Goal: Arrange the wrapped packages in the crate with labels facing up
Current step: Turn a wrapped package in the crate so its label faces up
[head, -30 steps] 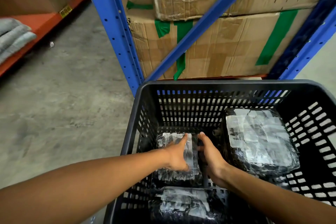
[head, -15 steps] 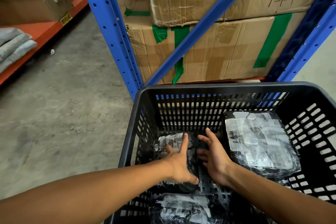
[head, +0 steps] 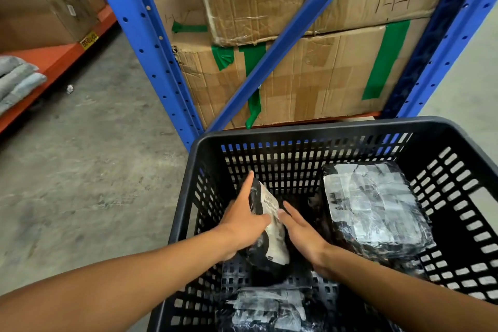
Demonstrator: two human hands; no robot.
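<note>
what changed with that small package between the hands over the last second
The small package, flat on the crate floor before, is now tipped up on edge; the left hand grips it while the right hand steadies it. The large package and the near package stayed put.

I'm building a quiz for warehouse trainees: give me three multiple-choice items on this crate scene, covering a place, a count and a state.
1. Where does the large wrapped package lie in the black slotted plastic crate?
A right side B left side C outside it

2. How many wrapped packages show in the crate?
A one B three C six

3. How is the small black wrapped package between the hands?
A flat B tipped on edge C unwrapped

Answers: 1 A, it rests by the right wall. 2 B, large, small and near package. 3 B, the left hand holds it tilted, right hand alongside.
</note>
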